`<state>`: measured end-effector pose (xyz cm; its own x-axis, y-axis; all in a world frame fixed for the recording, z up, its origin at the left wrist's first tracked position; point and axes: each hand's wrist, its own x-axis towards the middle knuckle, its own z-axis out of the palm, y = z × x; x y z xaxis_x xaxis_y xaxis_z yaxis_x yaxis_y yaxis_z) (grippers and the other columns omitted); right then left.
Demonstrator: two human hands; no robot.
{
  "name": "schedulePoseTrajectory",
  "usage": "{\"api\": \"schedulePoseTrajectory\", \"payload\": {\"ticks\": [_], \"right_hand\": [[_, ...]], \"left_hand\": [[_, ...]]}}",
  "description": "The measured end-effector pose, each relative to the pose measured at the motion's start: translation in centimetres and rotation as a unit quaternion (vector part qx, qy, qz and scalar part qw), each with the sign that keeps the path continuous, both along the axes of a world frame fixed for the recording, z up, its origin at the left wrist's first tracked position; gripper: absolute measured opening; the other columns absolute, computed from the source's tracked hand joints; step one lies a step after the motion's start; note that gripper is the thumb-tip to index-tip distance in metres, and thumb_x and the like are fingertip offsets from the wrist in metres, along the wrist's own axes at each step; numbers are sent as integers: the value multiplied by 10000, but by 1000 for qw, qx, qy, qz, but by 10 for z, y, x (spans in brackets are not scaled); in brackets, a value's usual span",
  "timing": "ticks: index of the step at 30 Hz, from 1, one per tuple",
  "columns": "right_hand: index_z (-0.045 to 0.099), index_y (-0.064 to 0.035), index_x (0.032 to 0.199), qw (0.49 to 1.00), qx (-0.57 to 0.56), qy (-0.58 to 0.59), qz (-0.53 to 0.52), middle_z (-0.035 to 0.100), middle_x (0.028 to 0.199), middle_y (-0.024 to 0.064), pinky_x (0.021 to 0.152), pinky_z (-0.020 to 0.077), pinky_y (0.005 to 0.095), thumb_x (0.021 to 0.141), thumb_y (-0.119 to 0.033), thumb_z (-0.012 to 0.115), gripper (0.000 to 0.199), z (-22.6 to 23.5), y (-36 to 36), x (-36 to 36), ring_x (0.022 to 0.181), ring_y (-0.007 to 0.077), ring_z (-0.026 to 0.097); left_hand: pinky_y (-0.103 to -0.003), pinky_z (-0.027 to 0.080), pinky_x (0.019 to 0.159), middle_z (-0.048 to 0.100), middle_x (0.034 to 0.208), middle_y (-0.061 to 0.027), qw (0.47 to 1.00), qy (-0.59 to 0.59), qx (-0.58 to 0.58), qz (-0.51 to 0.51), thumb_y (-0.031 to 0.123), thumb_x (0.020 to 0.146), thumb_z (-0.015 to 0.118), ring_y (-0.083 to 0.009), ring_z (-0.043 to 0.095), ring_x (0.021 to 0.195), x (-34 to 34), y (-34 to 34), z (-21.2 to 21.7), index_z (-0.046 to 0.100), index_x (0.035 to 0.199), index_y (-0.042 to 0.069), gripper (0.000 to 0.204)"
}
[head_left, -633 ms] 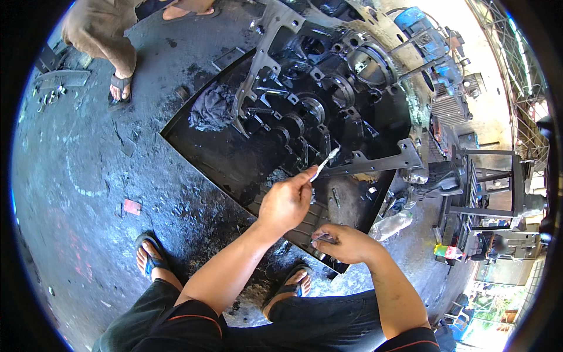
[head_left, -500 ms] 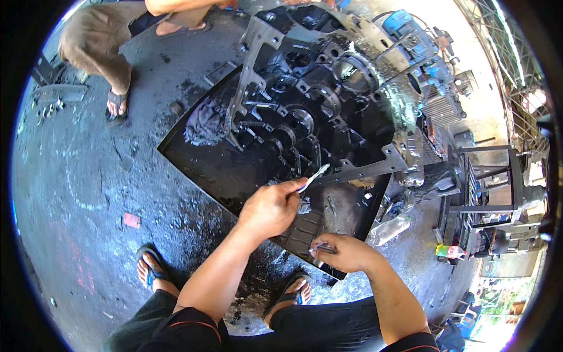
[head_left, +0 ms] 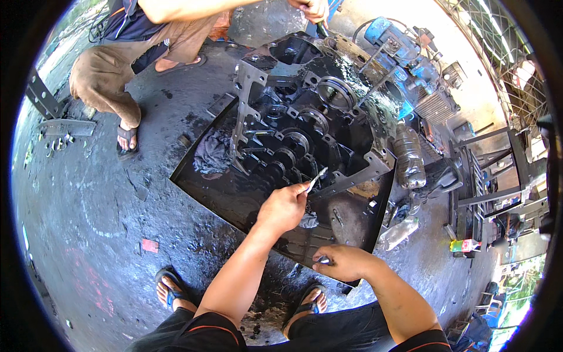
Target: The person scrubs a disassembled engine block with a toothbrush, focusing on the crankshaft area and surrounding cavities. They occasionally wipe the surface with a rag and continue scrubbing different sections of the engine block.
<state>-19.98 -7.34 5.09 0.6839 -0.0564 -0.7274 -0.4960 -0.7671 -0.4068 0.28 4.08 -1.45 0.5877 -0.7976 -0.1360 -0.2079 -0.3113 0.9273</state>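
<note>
My left hand [head_left: 284, 209] is closed around a slim white stick-shaped tool [head_left: 316, 179]. Its tip points up and away, over the near edge of a large dark, oily engine block [head_left: 343, 186]. Closer to me on the right, my right hand [head_left: 342, 262] has its fingers curled around a small grey metal piece [head_left: 323, 259], mostly hidden by the fingers. That hand hovers over the near corner of a shallow black tray [head_left: 206, 200], in which the block sits. Round bearing seats [head_left: 295, 142] run through the middle of the block.
A crumpled dark rag [head_left: 212, 154] lies in the tray left of the block. At the far side a co-worker's hand [head_left: 312, 10] grips something dark. Blue machinery [head_left: 394, 42], a large clear bottle [head_left: 409, 155] and a metal frame [head_left: 489, 170] stand to the right.
The view has shifted, showing more of the co-worker, whose hand now appears at the block's far end. Both my hands keep their holds, and the white tool's tip remains over the block's near edge.
</note>
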Motion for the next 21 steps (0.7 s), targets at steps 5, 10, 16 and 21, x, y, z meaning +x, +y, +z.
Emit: {"api": "schedulePoseTrajectory", "payload": {"ticks": [5,10,16,21], "right_hand": [[667,-104,1268,999,7,-32,7,712,1207,235,976,529,498,995,-483,635,469,10,6,-3,1142,422,674],[668,-84,1254,999,-15,-29,1,715,1208,226,975,531,494,993,-480,640,475,16,5,-2,1141,416,676],[682,-82,1234,1000,1,-20,16,719,1202,221,967,534,502,996,-483,626,470,15,5,-1,1129,422,677],[686,-79,1234,1000,-3,-20,14,726,1192,217,968,535,514,1004,-487,600,476,23,0,-5,1131,424,679]], "left_hand": [[-328,560,855,772,1089,-121,989,20,-112,95,41,988,605,-158,703,943,18,27,26,690,1350,44,372],[-429,592,844,758,1013,-201,957,-174,-226,59,45,950,643,-377,753,907,29,-12,51,706,1291,46,346],[-505,617,813,754,883,-215,938,-332,31,97,161,935,606,-396,754,858,59,-56,81,782,1189,125,312],[-494,616,829,758,916,-214,928,-346,95,104,176,929,591,-397,751,896,74,-48,123,779,1209,162,337]]}}
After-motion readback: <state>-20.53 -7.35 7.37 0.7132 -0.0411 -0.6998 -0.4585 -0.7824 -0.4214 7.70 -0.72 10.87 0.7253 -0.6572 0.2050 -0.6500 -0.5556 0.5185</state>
